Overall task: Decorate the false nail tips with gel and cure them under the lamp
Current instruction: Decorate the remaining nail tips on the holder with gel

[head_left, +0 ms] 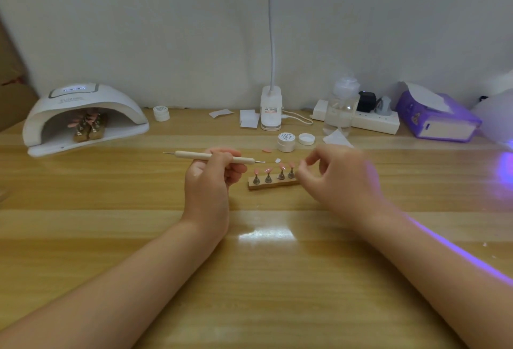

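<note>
Forearms reach mid-counter: left hand (211,173) pinches dotting tool (213,156), right hand (337,175) loosely curled, grasping nothing, beside nail tips (273,172) on wooden stand (273,183); a careless brush could topple them or smear gel.

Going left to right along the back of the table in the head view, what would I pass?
Curing lamp → small closed white jar → clip-on desk lamp base → clear pump bottle → purple tissue box.
</note>
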Available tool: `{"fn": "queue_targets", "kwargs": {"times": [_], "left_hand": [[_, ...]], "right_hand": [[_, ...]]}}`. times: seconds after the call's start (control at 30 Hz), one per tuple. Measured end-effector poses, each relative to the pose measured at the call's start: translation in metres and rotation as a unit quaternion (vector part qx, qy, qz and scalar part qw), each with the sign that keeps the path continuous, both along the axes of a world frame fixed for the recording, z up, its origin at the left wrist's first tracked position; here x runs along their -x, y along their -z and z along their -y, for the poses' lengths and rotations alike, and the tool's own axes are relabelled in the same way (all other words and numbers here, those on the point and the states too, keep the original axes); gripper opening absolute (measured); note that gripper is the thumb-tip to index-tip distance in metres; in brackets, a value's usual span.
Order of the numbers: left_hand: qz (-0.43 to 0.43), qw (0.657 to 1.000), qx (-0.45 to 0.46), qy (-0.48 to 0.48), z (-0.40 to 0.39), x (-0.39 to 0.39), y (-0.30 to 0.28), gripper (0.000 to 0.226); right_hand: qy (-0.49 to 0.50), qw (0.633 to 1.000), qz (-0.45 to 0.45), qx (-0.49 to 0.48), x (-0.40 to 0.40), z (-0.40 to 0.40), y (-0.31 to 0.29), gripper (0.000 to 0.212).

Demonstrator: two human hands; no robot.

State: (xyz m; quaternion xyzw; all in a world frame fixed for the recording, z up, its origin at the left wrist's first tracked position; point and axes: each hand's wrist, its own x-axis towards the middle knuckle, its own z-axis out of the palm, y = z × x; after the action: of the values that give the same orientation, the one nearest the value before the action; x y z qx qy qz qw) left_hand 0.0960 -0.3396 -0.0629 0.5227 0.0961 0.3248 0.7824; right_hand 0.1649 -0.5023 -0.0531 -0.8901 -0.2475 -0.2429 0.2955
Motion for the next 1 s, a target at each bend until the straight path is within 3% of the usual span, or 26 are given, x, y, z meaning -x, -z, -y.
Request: {"fn": "queue_targets", "kwargs": {"times": [0.17,0.67,0.9,1.0], "left_hand": [[0.0,1.0,-0.011,0.0,-0.001,0.0,0.001,0.026],[-0.012,0.999,-0.033,-0.004,0.001,0.002,0.001,0.027],[0.004,0.992,-0.126,-0.023,0.006,0.005,0.0,0.022],[0.011,0.983,-0.178,-0.036,0.006,0.004,0.001,0.018]], "right_hand": [[0.006,0.993,-0.045,0.11,0.003,-0.006,0.016,0.023],[0.007,0.991,-0.049,0.12,-0.002,-0.009,0.019,0.027],[-0.047,0.999,0.025,0.008,0.011,-0.011,0.018,0.011],[-0.076,0.996,0.002,-0.055,0.014,-0.014,0.018,0.008]]}}
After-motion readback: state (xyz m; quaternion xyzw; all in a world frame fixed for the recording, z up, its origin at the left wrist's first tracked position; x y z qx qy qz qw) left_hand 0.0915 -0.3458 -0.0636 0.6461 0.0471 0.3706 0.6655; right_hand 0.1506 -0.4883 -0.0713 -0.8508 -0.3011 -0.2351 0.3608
